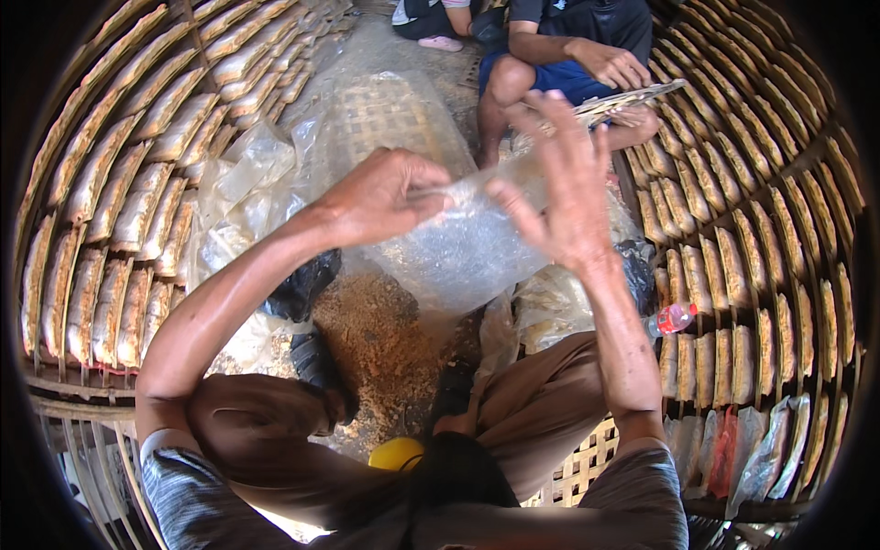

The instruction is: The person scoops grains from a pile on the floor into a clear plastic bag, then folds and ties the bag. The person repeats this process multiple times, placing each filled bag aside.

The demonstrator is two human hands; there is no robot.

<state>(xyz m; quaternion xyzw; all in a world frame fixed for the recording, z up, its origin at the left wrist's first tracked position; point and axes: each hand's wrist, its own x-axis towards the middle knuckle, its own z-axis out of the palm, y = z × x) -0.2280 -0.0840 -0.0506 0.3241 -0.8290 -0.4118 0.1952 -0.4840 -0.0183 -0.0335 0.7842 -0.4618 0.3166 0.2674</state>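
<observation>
My left hand [392, 199] pinches the upper left edge of a clear plastic sheet [474, 251] between thumb and fingers. The sheet hangs in front of me, above a heap of orange-brown crumbs [371, 330] on the floor. At its right edge is my right hand [567, 185], blurred by motion, fingers spread; whether it touches the sheet I cannot tell. Beyond the sheet, more clear plastic covers a woven bamboo tray [385, 120]. Crumpled plastic sheeting [240, 179] lies left of my left hand.
Racks of thin, crumb-faced slabs [130, 206] rise on both sides. A person [577, 62] sits ahead on the right, holding a flat woven piece [629, 100]; another person's pink shoe [440, 44] shows behind. A red-capped bottle [672, 320] lies at the right rack. Something yellow [395, 454] sits between my legs.
</observation>
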